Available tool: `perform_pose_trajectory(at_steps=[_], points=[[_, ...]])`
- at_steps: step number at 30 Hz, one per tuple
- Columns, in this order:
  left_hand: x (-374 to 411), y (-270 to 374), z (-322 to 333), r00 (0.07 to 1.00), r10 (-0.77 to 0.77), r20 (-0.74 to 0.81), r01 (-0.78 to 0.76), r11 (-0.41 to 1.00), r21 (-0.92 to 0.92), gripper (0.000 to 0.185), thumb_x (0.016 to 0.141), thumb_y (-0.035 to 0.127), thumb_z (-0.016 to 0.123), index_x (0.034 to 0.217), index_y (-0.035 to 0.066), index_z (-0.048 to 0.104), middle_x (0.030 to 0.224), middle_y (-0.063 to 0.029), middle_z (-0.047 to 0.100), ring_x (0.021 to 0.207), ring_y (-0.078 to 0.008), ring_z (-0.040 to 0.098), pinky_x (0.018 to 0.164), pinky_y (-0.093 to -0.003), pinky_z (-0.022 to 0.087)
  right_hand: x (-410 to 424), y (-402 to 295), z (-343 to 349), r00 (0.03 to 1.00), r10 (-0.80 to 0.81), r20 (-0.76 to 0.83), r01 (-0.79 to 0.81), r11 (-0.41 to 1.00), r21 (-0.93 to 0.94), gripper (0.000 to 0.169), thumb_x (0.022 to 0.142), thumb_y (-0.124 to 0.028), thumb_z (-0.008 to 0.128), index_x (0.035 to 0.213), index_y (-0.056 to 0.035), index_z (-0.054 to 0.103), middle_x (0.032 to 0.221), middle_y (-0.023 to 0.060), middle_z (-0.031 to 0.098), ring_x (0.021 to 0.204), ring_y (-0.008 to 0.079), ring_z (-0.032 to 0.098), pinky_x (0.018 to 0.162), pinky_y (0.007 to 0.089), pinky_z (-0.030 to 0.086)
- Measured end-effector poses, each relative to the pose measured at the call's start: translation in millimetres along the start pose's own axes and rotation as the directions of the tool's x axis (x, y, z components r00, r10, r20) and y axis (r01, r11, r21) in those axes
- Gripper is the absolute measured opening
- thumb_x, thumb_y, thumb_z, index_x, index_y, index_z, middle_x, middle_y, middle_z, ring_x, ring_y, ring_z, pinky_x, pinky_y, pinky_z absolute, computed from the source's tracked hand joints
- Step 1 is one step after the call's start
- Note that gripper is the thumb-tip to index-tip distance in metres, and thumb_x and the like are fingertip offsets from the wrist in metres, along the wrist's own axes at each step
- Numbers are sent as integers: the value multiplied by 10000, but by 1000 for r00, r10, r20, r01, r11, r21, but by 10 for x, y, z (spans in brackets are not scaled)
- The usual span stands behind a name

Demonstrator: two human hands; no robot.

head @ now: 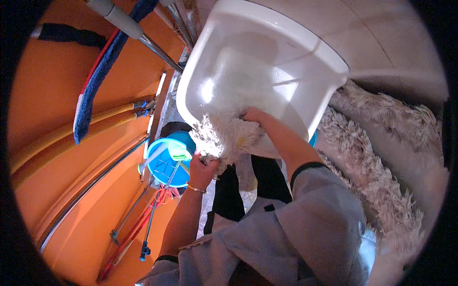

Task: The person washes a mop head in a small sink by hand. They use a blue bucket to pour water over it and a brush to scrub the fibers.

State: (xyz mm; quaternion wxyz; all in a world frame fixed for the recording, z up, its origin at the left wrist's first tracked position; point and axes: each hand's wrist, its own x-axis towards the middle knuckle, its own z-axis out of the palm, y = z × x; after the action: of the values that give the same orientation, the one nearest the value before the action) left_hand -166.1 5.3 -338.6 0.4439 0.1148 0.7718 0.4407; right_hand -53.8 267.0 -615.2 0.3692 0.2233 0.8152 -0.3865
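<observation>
A shaggy off-white mop head or dust-mop cover [232, 137] lies over the near rim of a deep white utility sink [200, 46]. At its lower left end, my left hand [204, 171] grips the fringe just outside the rim. My right hand [256, 117] reaches into the sink and is closed on the far edge of the same shaggy piece; its fingertips are partly hidden. Cloudy water seems to stand in the basin, though the depth cannot be told.
Shaggy mop covers [372, 157] hang on the right. A blue bucket [162, 164] holding tools stands left of my left hand. Nearby are a red handle [132, 232], a blue flat mop pad [98, 78], a metal pole [157, 50] and yellow handles [71, 132] against the orange wall [86, 200].
</observation>
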Motion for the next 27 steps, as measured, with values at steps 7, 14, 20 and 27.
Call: perform_pose_trajectory(at_steps=[7,14,20,27], points=[[-134,-208,34,999,-12,-51,9,998,-63,443,680,76,709,1078,-6,533,1005,-114,645,905,-200,621,772,-312,495,-932,-724,-869,996,44,-78,45,508,860,312,876,-310,581,1098,-107,662,853,191,646,824,299,596,771,436,474],[-85,-116,58,997,-77,25,80,988,-135,376,711,59,727,1020,1,521,940,-79,621,885,-155,607,758,-296,500,-258,132,-33,999,-21,43,18,998,63,360,845,-366,555,1081,-117,667,913,164,664,898,344,602,816,431,473],[-299,-130,-137,999,-47,3,47,975,-219,459,700,12,718,1112,-3,517,1036,-98,628,914,-170,612,793,-301,501,-810,351,-125,828,59,-558,-136,986,-97,309,870,-341,519,968,-82,656,800,158,668,721,301,634,672,455,496],[118,716,-41,975,202,-95,-221,933,-283,327,701,76,712,1004,8,608,881,-123,673,847,-158,635,770,-282,493,-1640,17,-1188,970,222,-95,163,-312,936,332,937,-314,449,1093,-53,580,923,103,651,757,245,613,663,400,499]])
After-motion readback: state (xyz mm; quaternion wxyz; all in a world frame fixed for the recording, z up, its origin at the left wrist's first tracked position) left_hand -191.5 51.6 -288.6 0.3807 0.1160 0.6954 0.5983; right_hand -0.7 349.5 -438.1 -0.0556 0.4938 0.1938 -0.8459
